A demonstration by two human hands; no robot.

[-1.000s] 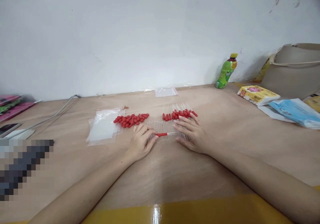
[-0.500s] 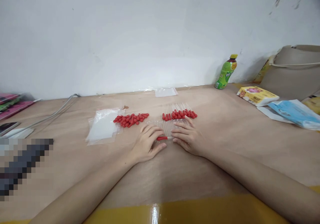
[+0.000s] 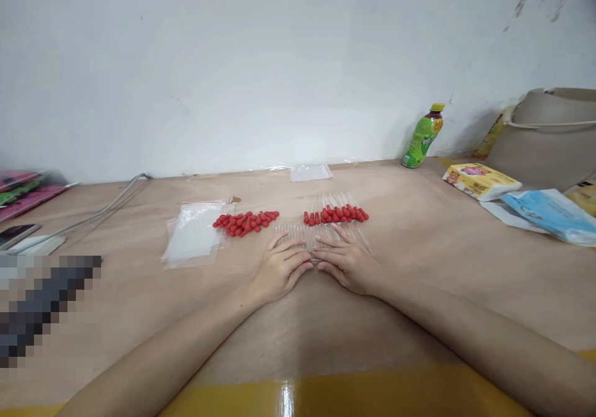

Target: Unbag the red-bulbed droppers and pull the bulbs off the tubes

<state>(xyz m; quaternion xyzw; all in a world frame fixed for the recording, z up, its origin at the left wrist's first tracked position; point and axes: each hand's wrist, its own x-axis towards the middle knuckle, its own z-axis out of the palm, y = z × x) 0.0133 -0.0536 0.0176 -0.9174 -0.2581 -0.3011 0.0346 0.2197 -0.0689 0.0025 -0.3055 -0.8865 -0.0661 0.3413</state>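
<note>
My left hand (image 3: 282, 269) is closed around a red rubber dropper bulb, now almost wholly hidden by the fingers. Opposite it, my right hand (image 3: 350, 264) pinches the glass dropper tube whose end meets that bulb. The fingertips of both hands nearly touch. Under and just beyond the fingers lies a row of clear glass tubes (image 3: 294, 233). A loose heap of red rubber bulbs (image 3: 243, 223) sits beyond my left hand. Past my right hand, droppers with red bulbs (image 3: 344, 213) lie side by side, their glass ends pointing at the wall.
Clear zip bags (image 3: 193, 234) lie left of the bulb heap, and another bag (image 3: 311, 172) lies by the wall. At right are a green drink bottle (image 3: 423, 138), a yellow tissue pack (image 3: 482, 181), a blue packet (image 3: 552, 212) and a grey bucket (image 3: 535, 138). A cable (image 3: 107, 206) crosses the left side.
My hands have come closer together, my left hand shifting right. The red bulb, plainly seen before, is now mostly covered by my fingers.
</note>
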